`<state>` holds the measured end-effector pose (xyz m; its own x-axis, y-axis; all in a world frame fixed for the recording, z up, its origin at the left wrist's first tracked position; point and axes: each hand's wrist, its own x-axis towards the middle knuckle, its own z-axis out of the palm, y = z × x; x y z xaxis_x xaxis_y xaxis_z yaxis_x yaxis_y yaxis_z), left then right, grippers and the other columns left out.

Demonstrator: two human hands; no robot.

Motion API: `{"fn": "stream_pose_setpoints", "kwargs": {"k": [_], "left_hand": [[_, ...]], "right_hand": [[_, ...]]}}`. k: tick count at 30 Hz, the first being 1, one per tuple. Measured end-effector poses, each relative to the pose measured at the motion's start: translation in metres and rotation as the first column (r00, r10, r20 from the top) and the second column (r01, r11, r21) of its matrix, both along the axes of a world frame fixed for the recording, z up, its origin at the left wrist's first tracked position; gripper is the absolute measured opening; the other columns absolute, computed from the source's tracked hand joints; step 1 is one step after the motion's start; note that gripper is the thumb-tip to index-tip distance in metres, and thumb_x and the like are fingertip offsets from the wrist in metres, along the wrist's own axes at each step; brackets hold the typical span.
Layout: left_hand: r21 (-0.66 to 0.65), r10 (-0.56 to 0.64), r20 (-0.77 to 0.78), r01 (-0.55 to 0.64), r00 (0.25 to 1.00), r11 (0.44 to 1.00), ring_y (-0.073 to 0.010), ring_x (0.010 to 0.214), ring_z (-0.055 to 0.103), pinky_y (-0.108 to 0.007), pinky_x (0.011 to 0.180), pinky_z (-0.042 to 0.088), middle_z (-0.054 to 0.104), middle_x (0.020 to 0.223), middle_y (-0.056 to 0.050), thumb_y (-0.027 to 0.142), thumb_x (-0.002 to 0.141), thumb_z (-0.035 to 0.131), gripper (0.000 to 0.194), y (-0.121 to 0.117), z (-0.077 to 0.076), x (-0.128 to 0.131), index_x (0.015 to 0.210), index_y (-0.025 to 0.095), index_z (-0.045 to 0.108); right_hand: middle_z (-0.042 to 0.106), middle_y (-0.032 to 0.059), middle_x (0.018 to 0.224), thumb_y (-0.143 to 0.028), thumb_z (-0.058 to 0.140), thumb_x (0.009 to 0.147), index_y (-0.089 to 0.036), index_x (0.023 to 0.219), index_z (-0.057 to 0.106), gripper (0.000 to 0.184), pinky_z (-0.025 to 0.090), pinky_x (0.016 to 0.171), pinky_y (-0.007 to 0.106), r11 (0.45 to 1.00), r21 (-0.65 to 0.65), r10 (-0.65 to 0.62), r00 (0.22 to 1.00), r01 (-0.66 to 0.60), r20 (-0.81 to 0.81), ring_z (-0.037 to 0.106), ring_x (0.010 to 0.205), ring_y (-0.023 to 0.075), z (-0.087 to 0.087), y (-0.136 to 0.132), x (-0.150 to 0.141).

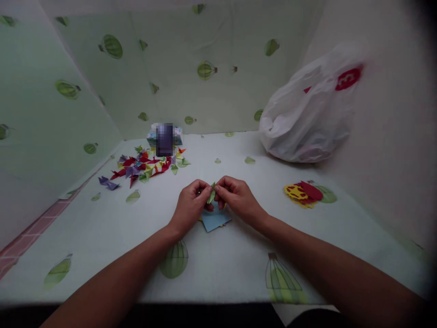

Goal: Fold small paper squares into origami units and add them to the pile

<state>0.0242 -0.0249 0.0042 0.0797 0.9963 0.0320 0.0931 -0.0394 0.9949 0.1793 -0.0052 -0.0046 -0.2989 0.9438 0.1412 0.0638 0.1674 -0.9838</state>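
Between my two hands is a small folded piece of green paper (212,194), pinched from both sides. My left hand (194,200) grips its left edge between thumb and fingers. On the other side my right hand (237,196) pinches it near the top. Just below the hands, flat on the table, lies a light blue paper sheet (215,221), partly covered by the fingers. Bits of yellow and other colours peek out from under that sheet.
Many folded paper cranes (143,166) are heaped at the back left, before a tissue box (178,135) and a blurred-out dark object (165,140). A white plastic bag (303,118) stands back right. Red and yellow cut-outs (303,193) lie on the patterned tablecloth (225,269).
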Motion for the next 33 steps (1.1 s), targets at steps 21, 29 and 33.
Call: {"fn": "stream_pose_setpoints", "kwargs": {"k": [21, 29, 33], "left_hand": [[-0.098, -0.049, 0.069, 0.055, 0.996, 0.994, -0.0102, 0.052, 0.061, -0.023, 0.054, 0.05, 0.061, 0.068, 0.002, 0.038, 0.075, 0.075, 0.028, 0.0014, 0.0006, -0.0025, 0.08, 0.016, 0.059], [-0.084, -0.026, 0.115, 0.036, 0.993, 0.996, -0.0104, 0.058, 0.062, -0.026, 0.061, 0.054, 0.063, 0.075, 0.001, 0.033, 0.074, 0.075, 0.025, 0.0026, 0.0017, -0.0033, 0.083, 0.016, 0.06], [-0.096, 0.021, 0.209, -0.001, 0.978, 0.995, -0.0098, 0.059, 0.061, -0.027, 0.062, 0.055, 0.062, 0.076, 0.001, 0.031, 0.07, 0.077, 0.027, 0.0026, 0.0051, -0.003, 0.082, 0.016, 0.059]], "right_hand": [[0.057, -0.0024, 0.057, -0.039, 0.052, 0.093, -0.02, 0.068, 0.054, 0.032, 0.039, 0.049, 0.024, 0.986, 0.168, -0.036, 0.991, 0.014, 0.126, 0.05, 0.045, 0.0092, 0.0038, 0.0005, 0.004], [0.056, -0.0038, 0.06, -0.031, 0.057, 0.091, -0.019, 0.078, 0.059, 0.018, 0.04, 0.051, 0.024, 0.98, 0.198, -0.032, 0.995, 0.014, 0.092, 0.05, 0.048, 0.009, 0.0022, 0.0001, 0.0035], [0.057, -0.0037, 0.065, -0.031, 0.061, 0.088, -0.019, 0.082, 0.057, 0.014, 0.042, 0.051, 0.024, 0.99, 0.141, 0.021, 0.999, -0.025, 0.037, 0.054, 0.05, 0.0096, 0.001, 0.0014, 0.0028]]}}
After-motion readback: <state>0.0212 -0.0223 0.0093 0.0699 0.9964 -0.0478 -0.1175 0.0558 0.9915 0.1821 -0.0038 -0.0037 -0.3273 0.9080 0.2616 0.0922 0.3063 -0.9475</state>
